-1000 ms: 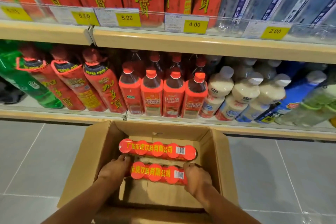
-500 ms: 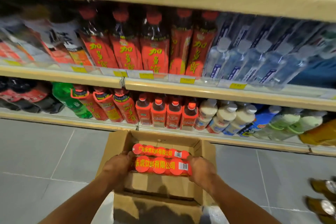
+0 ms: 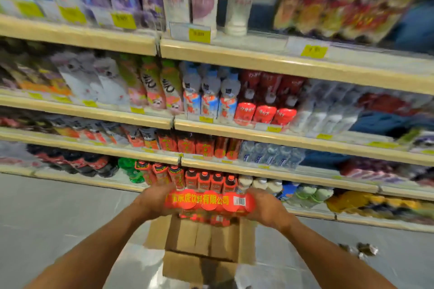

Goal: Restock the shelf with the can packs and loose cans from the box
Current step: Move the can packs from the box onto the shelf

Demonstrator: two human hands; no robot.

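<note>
Motion blur smears the bottles on the shelf, and the price tags cannot be read. The can pack hides the fingertips of the left hand and right hand and the box's far end; dark bits at right are too blurred to name
</note>
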